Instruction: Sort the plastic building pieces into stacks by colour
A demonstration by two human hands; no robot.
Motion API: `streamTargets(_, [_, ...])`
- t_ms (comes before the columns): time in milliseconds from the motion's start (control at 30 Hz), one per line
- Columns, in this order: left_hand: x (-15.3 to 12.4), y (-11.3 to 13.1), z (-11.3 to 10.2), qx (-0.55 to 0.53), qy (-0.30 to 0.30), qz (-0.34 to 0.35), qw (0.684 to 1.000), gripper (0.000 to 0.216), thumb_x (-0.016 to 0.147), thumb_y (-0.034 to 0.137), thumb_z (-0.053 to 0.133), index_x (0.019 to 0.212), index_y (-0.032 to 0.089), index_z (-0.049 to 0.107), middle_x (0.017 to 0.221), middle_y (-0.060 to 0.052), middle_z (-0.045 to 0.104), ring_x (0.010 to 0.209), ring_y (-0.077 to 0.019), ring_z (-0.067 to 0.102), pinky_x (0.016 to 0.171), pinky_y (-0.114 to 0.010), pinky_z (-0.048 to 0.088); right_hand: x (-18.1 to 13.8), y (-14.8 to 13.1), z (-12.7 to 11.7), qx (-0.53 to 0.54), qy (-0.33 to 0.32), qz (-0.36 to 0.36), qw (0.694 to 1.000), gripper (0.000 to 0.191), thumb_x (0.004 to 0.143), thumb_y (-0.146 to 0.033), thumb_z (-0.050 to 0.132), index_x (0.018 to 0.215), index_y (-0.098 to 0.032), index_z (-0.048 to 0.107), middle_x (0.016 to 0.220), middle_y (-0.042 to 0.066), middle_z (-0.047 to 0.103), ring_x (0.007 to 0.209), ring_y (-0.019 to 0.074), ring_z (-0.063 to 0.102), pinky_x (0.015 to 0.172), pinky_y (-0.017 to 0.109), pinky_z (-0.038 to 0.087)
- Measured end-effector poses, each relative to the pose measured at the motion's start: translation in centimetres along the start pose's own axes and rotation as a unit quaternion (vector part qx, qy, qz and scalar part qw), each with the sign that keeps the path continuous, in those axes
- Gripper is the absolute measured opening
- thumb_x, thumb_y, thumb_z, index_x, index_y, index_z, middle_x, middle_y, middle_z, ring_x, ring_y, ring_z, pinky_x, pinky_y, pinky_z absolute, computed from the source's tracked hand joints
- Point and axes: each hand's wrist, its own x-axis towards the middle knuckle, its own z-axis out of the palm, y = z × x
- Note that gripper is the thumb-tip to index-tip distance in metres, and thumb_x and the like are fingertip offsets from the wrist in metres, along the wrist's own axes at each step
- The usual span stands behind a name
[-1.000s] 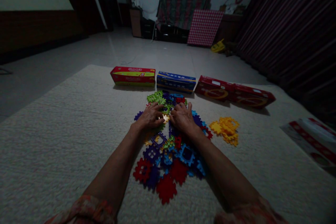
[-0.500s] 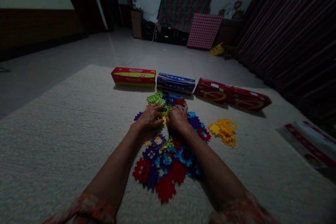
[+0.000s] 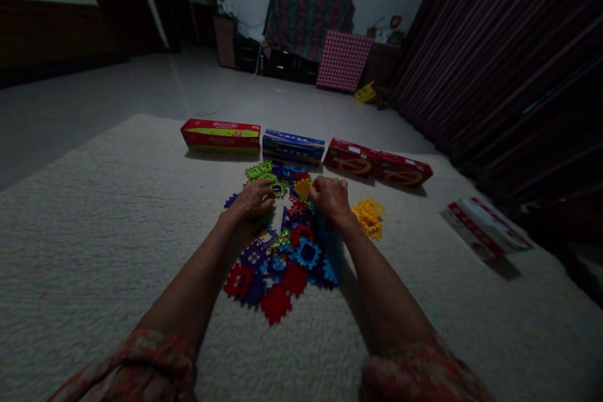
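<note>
A heap of flat, notched plastic pieces [image 3: 282,257] in red, blue, purple and green lies on a cream rug [image 3: 94,232]. My left hand [image 3: 252,200] rests palm down on the heap's far left part, fingers curled over green pieces [image 3: 260,171]. My right hand [image 3: 331,198] is lifted a little above the heap, fingers pinched on a yellow piece [image 3: 303,188]. A separate small pile of yellow pieces [image 3: 369,217] lies just right of my right wrist.
Three long boxes stand in a row beyond the heap: a red and yellow box [image 3: 220,135], a blue box [image 3: 293,147] and a long red box [image 3: 377,166]. A red and white box [image 3: 485,235] lies at the right. Dark curtains hang on the right.
My right hand has risen from the heap, curled into a pinch and now holds a yellow piece. The left hand has stayed on the heap. The camera has turned slightly rightward.
</note>
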Motion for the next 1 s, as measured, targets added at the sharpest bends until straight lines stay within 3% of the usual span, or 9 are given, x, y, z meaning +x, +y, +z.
streamTargets(300, [-3.3, 2.2, -1.7, 0.003, -0.005, -0.042, 0.999, 0.024, 0.087, 0.025, 0.054, 0.095, 0.021, 0.076, 0.129, -0.008, 0.069, 0.122, -0.0236, 0.063, 0.109, -0.037, 0.048, -4.6, 14.4, -1.6, 0.024, 0.035, 0.235, 0.971, 0.022, 0.090, -0.028, 0.059, 0.097, -0.020, 0.078, 0.096, 0.012, 0.078, 0.087, 0.0239, 0.068, 0.076, 0.032, 0.044])
streamTargets(467, [-5.3, 2.1, -1.9, 0.021, -0.018, -0.069, 0.997, 0.025, 0.087, 0.022, 0.054, 0.099, 0.021, 0.076, 0.133, -0.008, 0.067, 0.123, -0.0215, 0.063, 0.109, -0.034, 0.047, -6.2, 17.5, -1.1, 0.056, 0.015, 0.298, 0.953, 0.023, 0.088, -0.028, 0.062, 0.099, -0.016, 0.078, 0.105, 0.019, 0.074, 0.092, 0.0273, 0.066, 0.076, 0.037, 0.042])
streamTargets(600, [-6.2, 2.2, -2.3, 0.018, -0.037, -0.051, 0.998, 0.025, 0.083, 0.022, 0.060, 0.101, 0.021, 0.077, 0.137, -0.009, 0.065, 0.130, -0.0229, 0.059, 0.111, -0.035, 0.046, -7.0, 15.4, -0.3, 0.078, 0.084, 0.235, 0.965, 0.033, 0.090, -0.027, 0.057, 0.117, -0.013, 0.071, 0.116, 0.022, 0.069, 0.104, 0.0279, 0.064, 0.087, 0.039, 0.043])
streamTargets(667, [-6.7, 2.6, -2.5, 0.016, -0.038, -0.048, 0.998, 0.025, 0.081, 0.021, 0.062, 0.101, 0.022, 0.078, 0.138, -0.008, 0.065, 0.131, -0.0237, 0.058, 0.111, -0.036, 0.046, -7.2, 12.7, 0.2, 0.105, 0.094, 0.155, 0.978, 0.031, 0.091, -0.023, 0.054, 0.115, -0.014, 0.071, 0.116, 0.017, 0.070, 0.105, 0.0248, 0.063, 0.092, 0.035, 0.044])
streamTargets(733, [-7.2, 3.0, -2.7, 0.026, -0.032, -0.060, 0.997, 0.025, 0.081, 0.020, 0.062, 0.101, 0.024, 0.078, 0.133, -0.007, 0.067, 0.126, -0.0236, 0.061, 0.109, -0.037, 0.048, -7.5, 9.1, 0.7, 0.152, 0.092, 0.029, 0.984, 0.029, 0.090, -0.020, 0.052, 0.110, -0.015, 0.071, 0.113, 0.016, 0.071, 0.104, 0.0253, 0.064, 0.095, 0.036, 0.044])
streamTargets(867, [-8.7, 3.9, -2.9, 0.090, -0.019, -0.160, 0.983, 0.027, 0.088, 0.023, 0.060, 0.109, 0.022, 0.076, 0.118, -0.010, 0.072, 0.113, -0.0247, 0.066, 0.102, -0.037, 0.051, -8.6, 2.2, 1.8, 0.182, 0.050, -0.136, 0.973, 0.026, 0.092, -0.019, 0.050, 0.108, -0.017, 0.071, 0.113, 0.013, 0.072, 0.108, 0.0249, 0.063, 0.098, 0.037, 0.043])
streamTargets(1000, [-9.8, 5.0, -2.7, 0.082, -0.048, -0.261, 0.961, 0.026, 0.091, 0.026, 0.058, 0.108, 0.021, 0.076, 0.110, -0.010, 0.075, 0.109, -0.0243, 0.067, 0.095, -0.031, 0.050, -10.1, -1.9, 2.4, 0.145, -0.012, -0.222, 0.964, 0.026, 0.093, -0.021, 0.054, 0.115, -0.019, 0.069, 0.127, 0.011, 0.070, 0.121, 0.0254, 0.057, 0.105, 0.042, 0.033])
